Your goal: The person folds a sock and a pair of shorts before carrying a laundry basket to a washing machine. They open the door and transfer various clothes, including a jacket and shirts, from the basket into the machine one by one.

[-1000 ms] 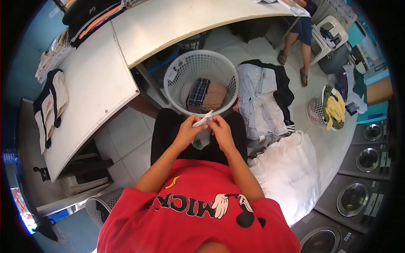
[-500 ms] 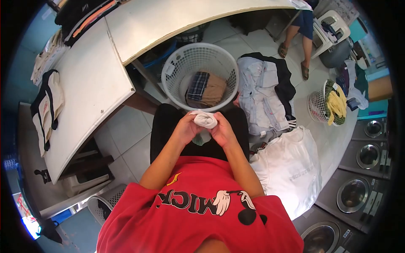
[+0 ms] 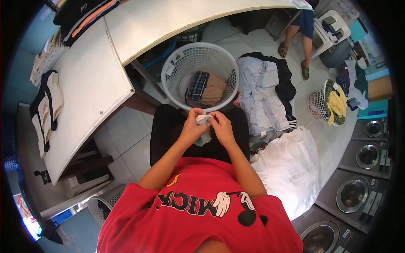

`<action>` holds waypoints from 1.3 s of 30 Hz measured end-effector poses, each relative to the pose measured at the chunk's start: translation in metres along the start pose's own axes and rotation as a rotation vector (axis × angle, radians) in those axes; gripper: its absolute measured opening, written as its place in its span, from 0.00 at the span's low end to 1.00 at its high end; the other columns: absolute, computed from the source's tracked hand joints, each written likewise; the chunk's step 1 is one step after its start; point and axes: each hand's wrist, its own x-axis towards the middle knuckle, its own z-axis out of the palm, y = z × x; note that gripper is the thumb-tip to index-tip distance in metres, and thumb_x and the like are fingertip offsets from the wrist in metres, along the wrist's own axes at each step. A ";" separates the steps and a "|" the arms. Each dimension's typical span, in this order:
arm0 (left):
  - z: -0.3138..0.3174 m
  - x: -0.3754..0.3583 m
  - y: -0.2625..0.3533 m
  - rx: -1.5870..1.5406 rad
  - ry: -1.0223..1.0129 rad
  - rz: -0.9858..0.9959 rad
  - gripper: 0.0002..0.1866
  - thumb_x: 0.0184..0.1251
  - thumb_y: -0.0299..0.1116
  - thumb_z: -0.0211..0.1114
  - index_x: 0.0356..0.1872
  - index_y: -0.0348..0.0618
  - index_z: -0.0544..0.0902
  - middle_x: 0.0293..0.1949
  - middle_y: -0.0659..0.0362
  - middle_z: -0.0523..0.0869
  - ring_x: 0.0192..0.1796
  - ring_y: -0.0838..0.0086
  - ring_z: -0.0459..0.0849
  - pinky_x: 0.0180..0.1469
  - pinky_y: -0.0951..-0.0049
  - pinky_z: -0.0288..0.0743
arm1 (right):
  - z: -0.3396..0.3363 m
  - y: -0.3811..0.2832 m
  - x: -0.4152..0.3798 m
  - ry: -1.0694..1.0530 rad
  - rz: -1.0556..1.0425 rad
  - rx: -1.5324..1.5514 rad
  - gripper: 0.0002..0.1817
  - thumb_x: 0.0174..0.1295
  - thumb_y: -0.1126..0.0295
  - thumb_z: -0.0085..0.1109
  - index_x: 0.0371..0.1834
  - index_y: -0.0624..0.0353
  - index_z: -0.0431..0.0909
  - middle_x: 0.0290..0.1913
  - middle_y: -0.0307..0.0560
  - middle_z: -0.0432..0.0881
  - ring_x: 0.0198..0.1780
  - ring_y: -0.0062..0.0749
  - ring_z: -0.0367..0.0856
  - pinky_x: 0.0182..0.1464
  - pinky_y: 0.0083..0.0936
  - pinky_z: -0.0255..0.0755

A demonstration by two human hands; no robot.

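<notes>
Above my lap I hold a small white sock (image 3: 203, 119), bunched into a roll with its opening turned up. A grey-green end hangs below the roll, between my wrists. My left hand (image 3: 192, 127) pinches the roll's left side, and my right hand (image 3: 221, 127) has its fingertips closed on the right edge. Just beyond my hands stands a grey plastic laundry basket (image 3: 168, 90). Folded clothes lie inside it, a dark plaid piece (image 3: 197, 85) beside a tan one (image 3: 216, 87).
To the right lie light-blue garments (image 3: 263, 92) and a white shirt (image 3: 291, 168). A smaller basket (image 3: 317, 105) holds yellow cloth. White tables (image 3: 84, 97) curve along the left and front. Washing machines (image 3: 352, 195) line the right. Another person's legs (image 3: 307, 46) show at the back.
The white roll has become smaller and is more covered by my fingers. My left hand has turned around it, and my right fingertips have moved onto its edge.
</notes>
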 end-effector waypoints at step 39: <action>-0.039 0.008 -0.018 -0.602 -0.269 -0.359 0.19 0.59 0.35 0.58 0.51 0.43 0.67 0.45 0.59 0.76 0.46 0.74 0.76 0.47 0.69 0.72 | -0.019 -0.008 0.002 0.277 -0.070 0.763 0.05 0.62 0.66 0.49 0.32 0.54 0.70 0.33 0.35 0.76 0.36 0.19 0.74 0.38 0.19 0.67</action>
